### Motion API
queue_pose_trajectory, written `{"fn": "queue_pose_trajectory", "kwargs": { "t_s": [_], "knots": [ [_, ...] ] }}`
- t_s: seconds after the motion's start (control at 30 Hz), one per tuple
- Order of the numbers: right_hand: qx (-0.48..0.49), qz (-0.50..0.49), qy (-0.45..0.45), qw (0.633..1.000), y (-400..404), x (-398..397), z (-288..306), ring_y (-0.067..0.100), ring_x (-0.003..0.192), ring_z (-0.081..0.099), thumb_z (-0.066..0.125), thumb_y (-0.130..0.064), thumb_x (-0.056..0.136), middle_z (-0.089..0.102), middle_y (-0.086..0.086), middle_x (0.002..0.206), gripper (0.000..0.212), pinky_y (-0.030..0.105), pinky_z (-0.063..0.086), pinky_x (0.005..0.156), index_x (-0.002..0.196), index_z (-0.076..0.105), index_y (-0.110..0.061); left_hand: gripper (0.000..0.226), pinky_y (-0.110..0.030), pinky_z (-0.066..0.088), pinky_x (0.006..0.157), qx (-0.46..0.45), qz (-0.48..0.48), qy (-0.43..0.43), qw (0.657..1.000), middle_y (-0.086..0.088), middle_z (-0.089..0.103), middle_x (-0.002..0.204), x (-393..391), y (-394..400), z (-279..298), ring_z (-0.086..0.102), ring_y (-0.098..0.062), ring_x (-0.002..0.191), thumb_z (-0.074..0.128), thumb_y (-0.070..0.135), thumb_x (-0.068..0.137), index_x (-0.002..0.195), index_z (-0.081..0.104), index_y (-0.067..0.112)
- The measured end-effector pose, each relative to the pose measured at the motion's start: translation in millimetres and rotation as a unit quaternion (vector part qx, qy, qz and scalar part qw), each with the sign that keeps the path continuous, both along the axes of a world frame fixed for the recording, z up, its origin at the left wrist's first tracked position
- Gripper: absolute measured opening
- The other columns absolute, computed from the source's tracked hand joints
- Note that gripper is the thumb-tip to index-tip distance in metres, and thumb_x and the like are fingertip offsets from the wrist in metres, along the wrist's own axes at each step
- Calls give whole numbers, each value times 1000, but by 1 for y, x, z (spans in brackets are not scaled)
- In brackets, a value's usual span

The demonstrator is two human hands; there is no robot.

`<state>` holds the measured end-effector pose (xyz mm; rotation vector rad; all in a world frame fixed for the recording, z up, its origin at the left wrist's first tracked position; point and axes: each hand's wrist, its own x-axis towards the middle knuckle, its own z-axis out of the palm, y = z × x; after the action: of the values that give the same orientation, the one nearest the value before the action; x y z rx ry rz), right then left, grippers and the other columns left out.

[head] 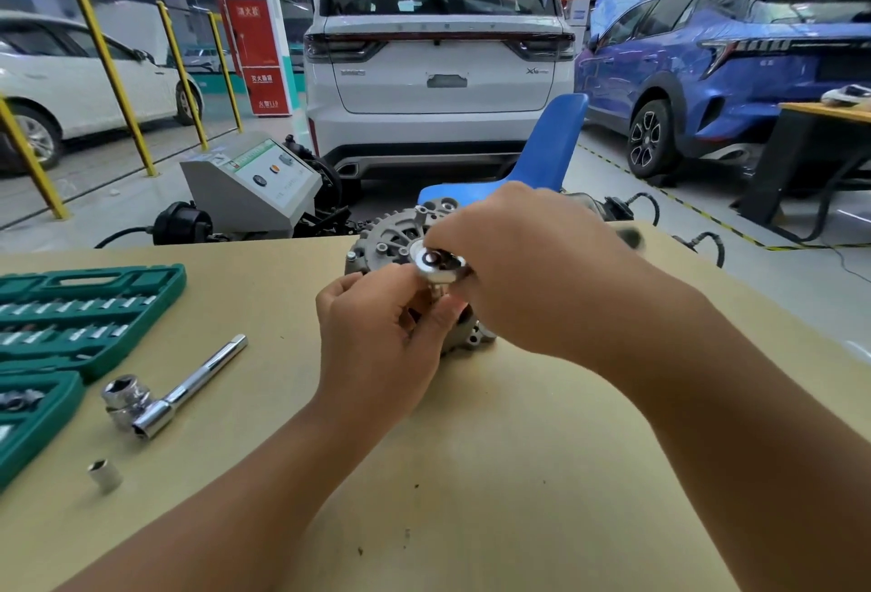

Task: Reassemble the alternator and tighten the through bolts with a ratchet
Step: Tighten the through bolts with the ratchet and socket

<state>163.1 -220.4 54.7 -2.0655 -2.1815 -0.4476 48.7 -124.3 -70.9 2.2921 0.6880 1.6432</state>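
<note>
The grey alternator [393, 235] stands on the tan table [471, 473] near its far edge, mostly hidden behind my hands. A chrome ratchet [439, 265] sits on top of it, head up, its dark handle end blurred at the right. My right hand [528, 261] grips the ratchet just behind the head. My left hand [382, 332] pinches the socket or extension under the ratchet head, against the front of the alternator. The bolts themselves are hidden.
A green socket case [80, 318] lies open at the left. A chrome sliding T-bar with a socket [165, 396] and a loose socket [104, 474] lie beside it. Beyond the table are a blue chair [542, 158], a grey machine [254, 181] and parked cars.
</note>
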Motion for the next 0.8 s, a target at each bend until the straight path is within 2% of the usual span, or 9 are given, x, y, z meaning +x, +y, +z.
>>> {"fn": "queue_pose_trajectory", "kwargs": {
  "t_s": [0.1, 0.2, 0.27, 0.33, 0.4, 0.53, 0.63, 0.73, 0.8],
  "knots": [
    [-74, -3, 110, 991, 0, 5, -3, 17, 56, 46, 69, -49, 92, 52, -2, 69, 38, 31, 33, 49, 72, 48, -24, 34, -50, 48, 65, 69, 44, 0, 997, 21, 33, 61, 1, -2, -1, 37, 0, 59, 75, 16, 89, 67, 50, 21],
    [-90, 13, 133, 987, -1, 10, -3, 18, 60, 53, 68, -52, 92, 55, -5, 71, 34, 32, 37, 52, 75, 51, -28, 22, -53, 50, 79, 97, 32, 21, 995, 10, 60, 94, -9, 7, -2, 57, -19, 85, 80, 34, 87, 85, 71, 14],
    [-89, 16, 134, 987, -1, 14, -2, 18, 68, 61, 68, -47, 93, 63, -7, 81, 16, 35, 49, 57, 93, 63, -33, 46, -53, 46, 98, 57, 44, 50, 996, -9, 58, 129, -22, 21, -1, 54, -28, 119, 76, 51, 85, 112, 73, 14],
    [-96, 5, 115, 989, -2, 19, 0, 19, 79, 65, 71, -38, 94, 68, -8, 95, 24, 41, 57, 70, 117, 66, -39, 61, -56, 41, 110, -11, 49, 74, 996, -6, 44, 149, -36, 35, 0, 41, -23, 139, 69, 63, 82, 132, 64, 28],
    [-89, -12, 109, 990, -2, 22, 1, 21, 82, 65, 72, -38, 92, 67, -8, 93, 24, 41, 57, 71, 116, 68, -36, 74, -55, 41, 114, -107, 16, 99, 989, 1, 33, 160, -44, 47, -2, 33, -15, 146, 65, 72, 76, 143, 49, 47],
    [-123, -64, 121, 983, 0, 20, 3, 18, 64, 71, 66, -60, 90, 69, -2, 61, 45, 37, 58, 65, 78, 62, -17, 85, -50, 56, 103, -216, -94, 90, 968, 15, 48, 148, -46, 55, -12, 50, -7, 135, 73, 77, 69, 145, 38, 60],
    [-115, -26, 118, 986, 1, 18, 1, 13, 61, 68, 70, -52, 90, 66, -2, 62, 35, 32, 53, 59, 79, 63, -20, 90, -49, 60, 96, -210, -103, 70, 970, 20, 54, 139, -45, 59, -12, 57, -8, 127, 77, 84, 63, 142, 44, 56],
    [-69, 20, 50, 996, -1, 15, 1, 12, 76, 57, 72, -34, 92, 58, -14, 83, 13, 21, 43, 61, 106, 71, -34, 91, -50, 59, 97, -207, -100, 53, 972, 23, 54, 138, -45, 60, -14, 57, -8, 127, 77, 84, 62, 143, 45, 54],
    [-61, 10, 52, 997, 0, 16, 2, 13, 73, 56, 72, -40, 92, 57, -10, 79, 14, 30, 45, 55, 100, 70, -28, 90, -51, 58, 97, -214, -93, 42, 972, 24, 54, 138, -44, 57, -16, 56, -6, 128, 78, 82, 63, 142, 46, 55]
  ]
}}
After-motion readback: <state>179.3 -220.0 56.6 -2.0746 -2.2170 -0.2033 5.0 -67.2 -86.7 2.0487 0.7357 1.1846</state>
